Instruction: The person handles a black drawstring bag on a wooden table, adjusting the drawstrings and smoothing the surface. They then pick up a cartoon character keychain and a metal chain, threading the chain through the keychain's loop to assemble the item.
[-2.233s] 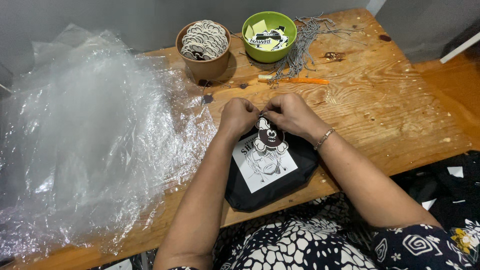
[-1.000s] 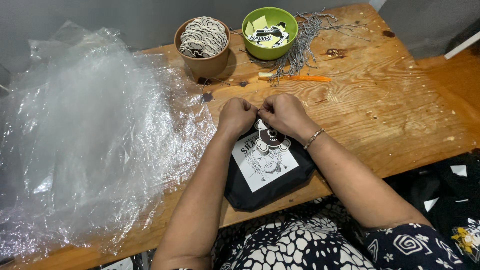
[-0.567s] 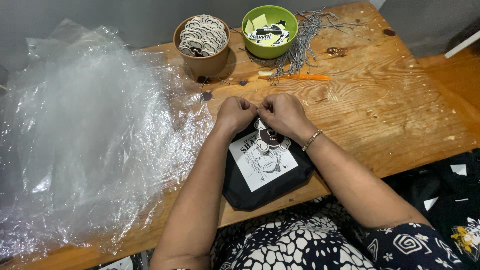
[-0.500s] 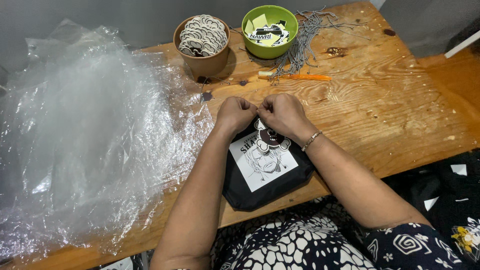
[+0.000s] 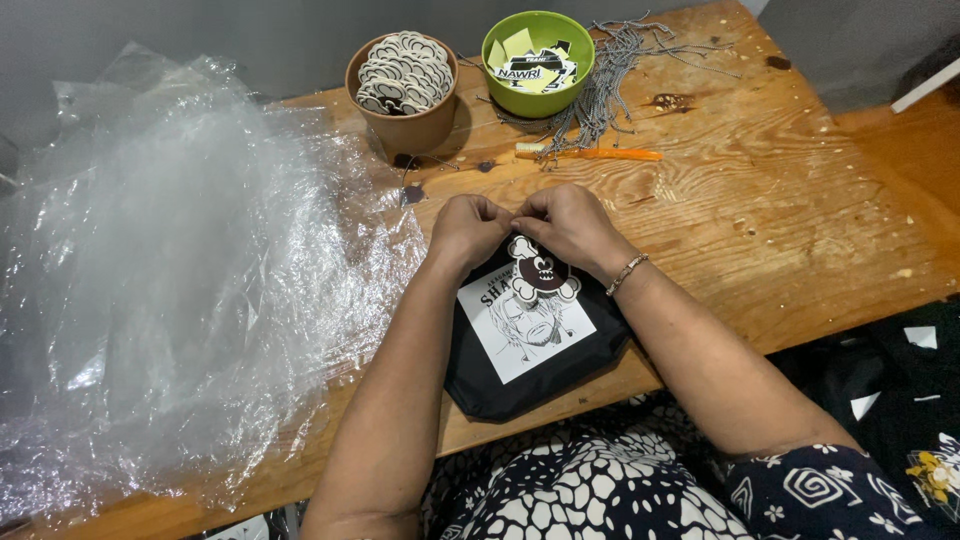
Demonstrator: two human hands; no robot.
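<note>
A folded black garment [image 5: 520, 375] with a white printed panel lies at the near edge of the wooden table [image 5: 800, 210]. A brown and white skull-shaped tag [image 5: 541, 275] rests on its top edge. My left hand [image 5: 468, 227] and my right hand [image 5: 570, 225] meet just above the tag, fingertips pinched together at the garment's collar. What they pinch is too small to tell. A thin bracelet sits on my right wrist.
A big heap of clear plastic bags [image 5: 170, 280] covers the table's left half. At the back stand a brown pot of tags [image 5: 403, 85] and a green bowl of labels [image 5: 538, 60], beside a bundle of grey strings [image 5: 610, 80] and an orange-handled tool [image 5: 590, 153].
Both hands stay pinched together at the garment's top edge, with only slight finger movement. The view has shifted a little.
</note>
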